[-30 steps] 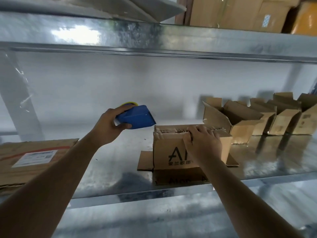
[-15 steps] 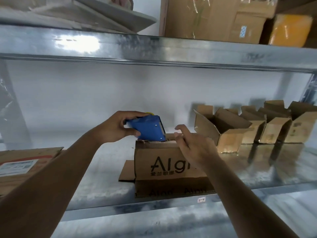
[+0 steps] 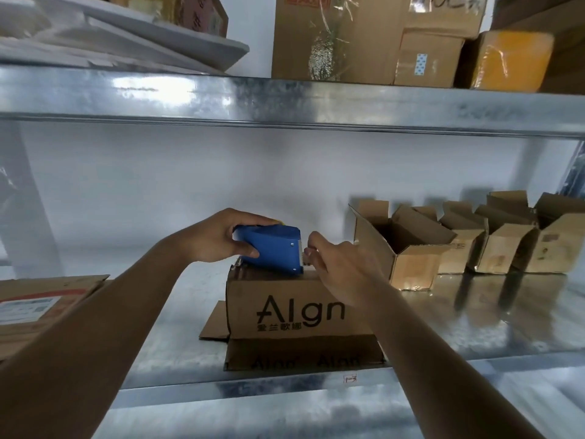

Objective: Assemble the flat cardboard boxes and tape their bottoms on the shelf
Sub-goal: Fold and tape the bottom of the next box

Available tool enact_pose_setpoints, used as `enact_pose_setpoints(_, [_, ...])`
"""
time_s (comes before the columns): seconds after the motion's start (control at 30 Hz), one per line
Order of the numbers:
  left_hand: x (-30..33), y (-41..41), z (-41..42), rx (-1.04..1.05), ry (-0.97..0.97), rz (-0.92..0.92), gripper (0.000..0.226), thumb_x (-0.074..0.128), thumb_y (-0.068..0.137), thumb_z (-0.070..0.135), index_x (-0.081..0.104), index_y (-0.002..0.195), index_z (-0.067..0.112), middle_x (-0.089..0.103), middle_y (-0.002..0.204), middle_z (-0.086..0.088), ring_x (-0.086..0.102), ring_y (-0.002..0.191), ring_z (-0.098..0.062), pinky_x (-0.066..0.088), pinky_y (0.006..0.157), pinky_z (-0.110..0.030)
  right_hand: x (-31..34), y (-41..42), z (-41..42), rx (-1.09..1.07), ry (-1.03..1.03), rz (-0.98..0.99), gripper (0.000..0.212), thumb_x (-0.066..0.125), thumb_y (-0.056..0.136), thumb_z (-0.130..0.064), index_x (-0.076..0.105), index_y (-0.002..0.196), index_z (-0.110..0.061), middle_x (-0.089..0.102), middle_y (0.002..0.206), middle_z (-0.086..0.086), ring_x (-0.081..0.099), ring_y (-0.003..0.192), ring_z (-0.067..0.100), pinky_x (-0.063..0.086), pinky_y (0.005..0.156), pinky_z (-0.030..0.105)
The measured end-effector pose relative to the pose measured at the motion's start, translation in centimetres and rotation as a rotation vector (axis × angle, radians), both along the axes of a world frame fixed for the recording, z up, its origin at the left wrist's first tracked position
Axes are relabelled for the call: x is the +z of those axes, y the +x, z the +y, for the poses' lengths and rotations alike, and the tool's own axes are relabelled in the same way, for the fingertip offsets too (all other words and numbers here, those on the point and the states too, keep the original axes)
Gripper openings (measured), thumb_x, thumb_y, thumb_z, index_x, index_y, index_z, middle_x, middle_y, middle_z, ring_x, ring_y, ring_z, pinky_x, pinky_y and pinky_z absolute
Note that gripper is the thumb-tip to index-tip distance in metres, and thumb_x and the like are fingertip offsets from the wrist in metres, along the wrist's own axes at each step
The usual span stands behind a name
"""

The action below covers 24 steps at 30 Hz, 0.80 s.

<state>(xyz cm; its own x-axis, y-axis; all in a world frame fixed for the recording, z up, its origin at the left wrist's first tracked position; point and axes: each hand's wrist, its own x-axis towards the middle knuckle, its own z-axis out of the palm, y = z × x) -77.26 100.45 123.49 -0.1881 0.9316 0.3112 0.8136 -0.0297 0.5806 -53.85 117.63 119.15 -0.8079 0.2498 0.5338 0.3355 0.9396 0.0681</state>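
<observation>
A brown cardboard box (image 3: 294, 308) printed "Algn" stands upside down on the metal shelf (image 3: 474, 327), its lower flaps spread flat around it. My left hand (image 3: 218, 239) grips a blue tape dispenser (image 3: 275, 248) and holds it on the box's upturned bottom. My right hand (image 3: 342, 267) is at the dispenser's toothed front edge, with thumb and fingers pinching there; the tape itself is too small to make out. The seam of the bottom flaps is hidden behind the dispenser and hands.
Several assembled open boxes (image 3: 408, 248) stand in a row at the right of the shelf. A flat carton with a label (image 3: 38, 308) lies at the left. The shelf above (image 3: 285, 99) holds large cartons and white boards.
My left hand brought the dispenser down from above onto the box's top. My right hand left the box's top edge and moved to the dispenser's front. The camera view tilted upward.
</observation>
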Motion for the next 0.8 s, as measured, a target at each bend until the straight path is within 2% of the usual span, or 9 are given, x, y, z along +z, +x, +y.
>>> enact_pose_setpoints(0.1, [0.1,0.3,0.1,0.007,-0.005,0.029,0.070,0.079,0.088,0.001,0.059,0.142,0.041,0.062,0.137,0.026,0.051,0.132,0.002,0.049,0.104,-0.021,-0.2,0.3,0.5,-0.008,-0.020,0.031,0.020,0.032,0.112,-0.040,0.045,0.123,-0.029,0.055,0.071,-0.008,0.048,0.053,0.006,0.032,0.050,0.024])
enact_pose_setpoints(0.17, [0.1,0.7,0.1,0.009,-0.003,0.055,0.068,0.080,0.089,0.008,0.058,0.143,0.043,0.061,0.138,0.026,0.050,0.133,0.000,0.048,0.104,-0.023,-0.2,0.6,0.8,-0.013,-0.072,0.046,0.019,0.032,0.112,-0.039,0.047,0.121,-0.030,0.054,0.073,-0.010,0.048,0.055,0.006,0.027,0.049,0.022])
enact_pose_setpoints(0.23, [0.0,1.5,0.0,0.022,0.016,0.100,0.062,0.080,0.089,0.028,0.056,0.144,0.044,0.062,0.136,0.027,0.053,0.130,0.000,0.049,0.102,-0.021,0.0,0.8,0.9,-0.006,-0.121,0.065,0.019,0.033,0.112,-0.040,0.048,0.120,-0.031,0.057,0.078,-0.009,0.051,0.058,0.007,0.028,0.050,0.021])
enact_pose_setpoints(0.3, [-0.1,2.3,0.1,0.033,0.059,0.148,0.062,0.077,0.085,0.043,0.055,0.144,0.044,0.063,0.128,0.033,0.057,0.121,0.005,0.049,0.097,-0.013,0.3,0.8,0.8,0.005,-0.146,0.055,0.019,0.034,0.112,-0.039,0.049,0.120,-0.031,0.059,0.080,-0.008,0.053,0.061,0.008,0.030,0.051,0.022])
enact_pose_setpoints(0.43, [0.1,3.3,-0.2,0.051,0.114,0.157,0.058,0.074,0.086,0.043,0.054,0.141,0.045,0.061,0.115,0.045,0.059,0.111,0.006,0.051,0.089,-0.010,0.5,1.1,1.0,0.020,-0.171,0.013,0.012,0.041,0.111,-0.034,0.051,0.118,-0.031,0.055,0.077,-0.011,0.055,0.063,0.007,0.032,0.053,0.020])
enact_pose_setpoints(0.5, [0.6,3.1,-0.7,0.050,0.125,0.149,0.060,0.074,0.086,0.040,0.055,0.143,0.041,0.064,0.117,0.039,0.061,0.112,0.003,0.054,0.089,-0.013,0.8,1.2,1.1,0.035,-0.184,0.014,0.010,0.043,0.111,-0.033,0.051,0.116,-0.032,0.053,0.076,-0.013,0.057,0.064,0.008,0.034,0.054,0.020])
enact_pose_setpoints(0.6, [1.3,2.8,-1.8,0.064,0.133,0.133,0.062,0.074,0.086,0.040,0.057,0.146,0.034,0.066,0.128,0.021,0.064,0.114,-0.004,0.058,0.090,-0.021,1.3,1.0,1.2,0.041,-0.212,-0.021,0.007,0.042,0.110,-0.031,0.049,0.109,-0.033,0.055,0.075,-0.010,0.057,0.062,0.010,0.039,0.053,0.023])
enact_pose_setpoints(0.67, [1.4,2.1,-2.6,0.088,0.129,0.135,0.062,0.074,0.086,0.041,0.057,0.145,0.034,0.066,0.128,0.017,0.064,0.113,-0.005,0.059,0.089,-0.024,1.6,1.1,1.3,0.041,-0.247,-0.042,0.010,0.042,0.110,-0.029,0.050,0.105,-0.033,0.059,0.076,-0.008,0.059,0.064,0.014,0.045,0.054,0.027])
enact_pose_setpoints(0.8, [0.7,-0.3,-5.6,0.192,0.129,0.140,0.061,0.073,0.084,0.064,0.061,0.140,0.042,0.067,0.126,0.017,0.066,0.112,-0.009,0.061,0.086,-0.029,2.3,1.8,1.5,-0.030,-0.289,-0.051,0.016,0.039,0.110,-0.028,0.054,0.104,-0.030,0.060,0.081,-0.006,0.057,0.069,0.012,0.034,0.053,0.025])
